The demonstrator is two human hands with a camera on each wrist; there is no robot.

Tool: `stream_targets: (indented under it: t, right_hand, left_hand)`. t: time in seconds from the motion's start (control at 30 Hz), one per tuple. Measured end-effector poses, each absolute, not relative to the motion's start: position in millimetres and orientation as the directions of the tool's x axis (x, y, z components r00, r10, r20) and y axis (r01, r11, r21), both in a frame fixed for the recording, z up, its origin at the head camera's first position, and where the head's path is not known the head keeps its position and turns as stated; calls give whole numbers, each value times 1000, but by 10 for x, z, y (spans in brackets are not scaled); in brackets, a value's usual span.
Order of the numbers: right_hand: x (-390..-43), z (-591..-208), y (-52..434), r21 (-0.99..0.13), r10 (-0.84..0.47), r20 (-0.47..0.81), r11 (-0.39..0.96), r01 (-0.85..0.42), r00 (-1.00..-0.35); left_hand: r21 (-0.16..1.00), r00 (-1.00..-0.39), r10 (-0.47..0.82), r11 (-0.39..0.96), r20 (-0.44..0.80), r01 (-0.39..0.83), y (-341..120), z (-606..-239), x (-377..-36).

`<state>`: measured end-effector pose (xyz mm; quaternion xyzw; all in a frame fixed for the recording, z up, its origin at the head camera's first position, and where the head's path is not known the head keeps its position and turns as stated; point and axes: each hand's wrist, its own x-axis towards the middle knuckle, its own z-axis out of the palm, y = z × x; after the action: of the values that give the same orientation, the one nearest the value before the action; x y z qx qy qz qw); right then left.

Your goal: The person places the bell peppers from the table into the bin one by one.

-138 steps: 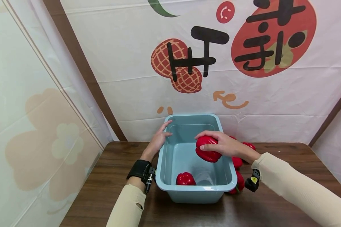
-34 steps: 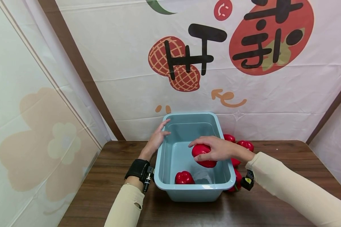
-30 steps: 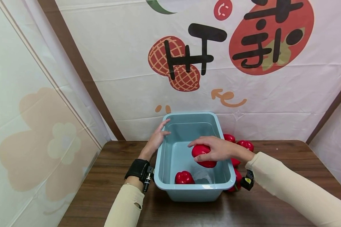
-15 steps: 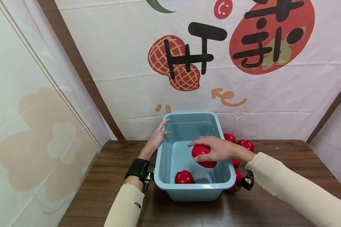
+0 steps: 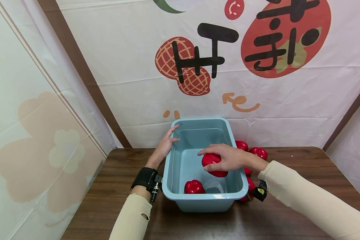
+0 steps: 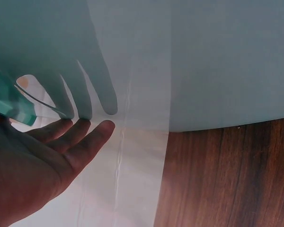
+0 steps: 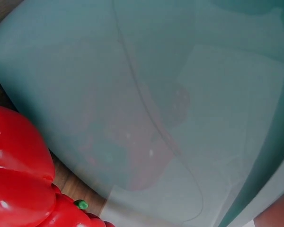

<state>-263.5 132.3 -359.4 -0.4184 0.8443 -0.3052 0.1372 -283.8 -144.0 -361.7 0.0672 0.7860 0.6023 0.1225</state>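
Note:
A light blue plastic basin (image 5: 205, 203) stands on the table. My right hand (image 5: 229, 157) holds a red bell pepper (image 5: 211, 159) inside the basin's right half, fingers over its top and thumb on its near side. Another red bell pepper (image 5: 194, 187) lies at the basin's near left end. My left hand (image 5: 163, 148) grips the basin's left rim, thumb and index finger over the edge. In the left wrist view, the other fingers (image 6: 92, 142) lie against the outer wall. The right wrist view shows the basin's outer wall (image 7: 132, 94); the pepper in my right hand is hidden there.
Outside the basin's right side lie several red bell peppers, including one at the back (image 5: 258, 153) and a large one close to the right wrist camera (image 7: 19, 170). A white printed cloth (image 5: 132, 76) hangs behind the brown wooden table (image 5: 114, 186).
Since the oldest frame, my right hand has lowered the pepper slightly and moved it a little left. Over the last second both hands stay almost still; the view shifts slightly.

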Motion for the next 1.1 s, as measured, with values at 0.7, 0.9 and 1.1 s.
stream_targets:
  t: [0.7,0.9,1.1]
  right_hand:
    - [-2637,-3618,1346,-683,-802,117,363,-634,-585]
    - [-2599,-3592,1381,-685,-767,140,381,-621,-626]
    - [-2556,-3582,1401,-662,-746,179,391,-639,-642]
  left_hand:
    - [962,-961,251,266,-120,-51,-1444,-3597,-2835]
    - [961,-962,249,272,-115,-45,-1443,-3608,-2821]
    - [966,-960,253,254,-118,-52,-1450,-3627,-2831]
